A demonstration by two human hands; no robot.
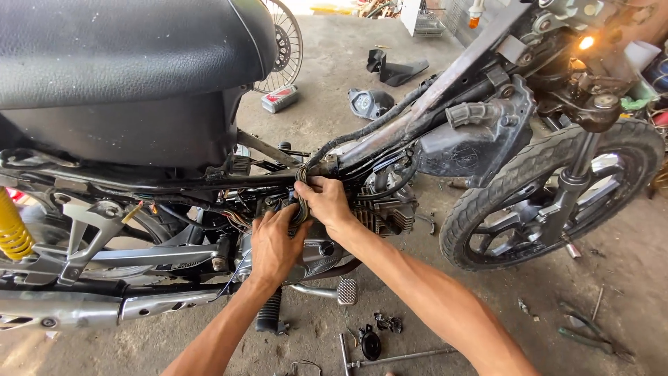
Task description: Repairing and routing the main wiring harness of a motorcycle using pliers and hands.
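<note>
Both hands work at the middle of a stripped motorcycle frame [445, 76], just under the front of the black seat [125, 49]. The left hand [275, 244] has its fingers closed round the lower part of a taped wiring harness [303, 202]; the right hand [323, 198] pinches the same bundle just above, beside the finned engine cylinder [390, 212].

A small flat oil can [280, 98], grey with a red label, lies on the concrete floor [327, 63] beyond the frame, near a spoked wheel [282, 45]. Two black plastic covers [383, 83] lie farther along the floor. By the near edge of the floor, below the hands, sit a T-handle wrench [390, 358] and small dark parts [379, 334]. The front tyre [550, 188] stands to the right, pliers [584, 338] beside it. A yellow shock spring [12, 230] shows at far left, above a chrome exhaust [90, 306]. The floor is stained, dusty grey concrete.
</note>
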